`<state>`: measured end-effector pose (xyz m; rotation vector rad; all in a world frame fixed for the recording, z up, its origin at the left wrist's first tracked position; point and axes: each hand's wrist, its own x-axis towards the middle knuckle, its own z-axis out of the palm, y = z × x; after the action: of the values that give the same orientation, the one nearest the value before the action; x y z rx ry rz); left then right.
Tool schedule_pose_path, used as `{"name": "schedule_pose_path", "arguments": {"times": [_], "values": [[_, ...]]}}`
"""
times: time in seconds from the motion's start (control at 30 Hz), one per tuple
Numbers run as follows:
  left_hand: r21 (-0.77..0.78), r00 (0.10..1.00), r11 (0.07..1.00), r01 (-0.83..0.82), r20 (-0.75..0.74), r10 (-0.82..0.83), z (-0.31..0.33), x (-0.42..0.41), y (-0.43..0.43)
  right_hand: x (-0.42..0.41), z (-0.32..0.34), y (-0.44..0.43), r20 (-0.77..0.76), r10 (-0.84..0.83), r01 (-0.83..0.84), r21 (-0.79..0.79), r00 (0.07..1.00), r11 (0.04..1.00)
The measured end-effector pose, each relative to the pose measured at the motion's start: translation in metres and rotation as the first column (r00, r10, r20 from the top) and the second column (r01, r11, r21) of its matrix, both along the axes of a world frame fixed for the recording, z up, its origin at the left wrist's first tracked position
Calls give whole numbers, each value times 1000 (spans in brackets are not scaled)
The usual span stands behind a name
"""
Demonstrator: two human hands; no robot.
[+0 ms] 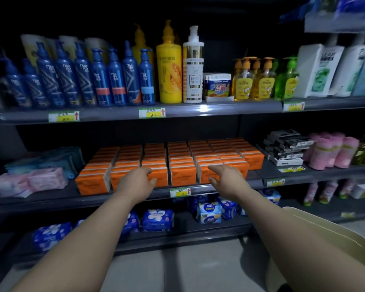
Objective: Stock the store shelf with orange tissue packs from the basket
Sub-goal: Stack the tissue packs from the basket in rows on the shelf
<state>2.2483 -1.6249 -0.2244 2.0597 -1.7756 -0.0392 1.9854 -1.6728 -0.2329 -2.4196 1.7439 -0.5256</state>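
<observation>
Orange tissue packs (182, 175) stand in rows on the middle shelf (51, 199). My right hand (226, 180) is spread against a front pack. My left hand (135, 182) meets another, but I cannot tell its grip. The basket (346, 239), near right, is partly hidden by my arm and cut off.

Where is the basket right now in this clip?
In the head view, the beige basket is at the lower right, partly covered by the right forearm, just in front of the lowest shelf.
</observation>
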Motion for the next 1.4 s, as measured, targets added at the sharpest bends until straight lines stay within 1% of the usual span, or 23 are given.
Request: {"name": "schedule_pose_path", "arguments": {"times": [0.13, 0.3, 0.43, 0.57, 0.7, 0.8, 0.93, 1.03, 1.1, 1.17, 1.27, 1.4], "values": [[18, 1000, 1000, 6, -2, -6, 4, 0, 4, 2, 5, 5, -5, 3, -3, -12, 1000, 1000], [37, 999, 999, -11, -39, 12, 2, 6, -26, 10, 5, -25, -18, 8, -8, -15, 1000, 1000], [53, 998, 998, -17, -64, 20, -11, 8, -81, 24, -5, -74, -36, 36, -36, 10, 999, 999], [61, 997, 998, -4, -79, 9, -31, 8, -150, 40, -21, -136, -96, 55, -52, 37, 994, 998], [72, 994, 997, 6, -105, 1, -53, 6, -217, 54, -37, -196, -69, 55, -52, 37, 996, 998], [106, 995, 994, -2, -98, 12, -71, 4, -258, 63, -53, -233, -60, 49, -46, 54, 997, 997], [162, 994, 986, -28, -102, 45, -91, 2, -296, 73, -75, -267, -80, 10, 0, 121, 997, 993], [200, 995, 980, -3, -95, 22, -99, 4, -311, 78, -84, -281, -96, 12, 2, 141, 995, 990], [208, 991, 978, 26, -135, 3, -104, 5, -315, 81, -86, -286, -83, 19, -6, 154, 996, 988], [201, 984, 978, 47, -177, -11, -109, 5, -316, 82, -89, -287, -63, 36, -25, 170, 997, 985], [197, 981, 978, 71, -189, -33, -113, 3, -315, 82, -94, -287, -31, 55, -48, 193, 998, 980], [203, 979, 977, 71, -204, -28, -116, 3, -314, 81, -97, -286, 33, 35, -41, 202, 999, 979]]}}
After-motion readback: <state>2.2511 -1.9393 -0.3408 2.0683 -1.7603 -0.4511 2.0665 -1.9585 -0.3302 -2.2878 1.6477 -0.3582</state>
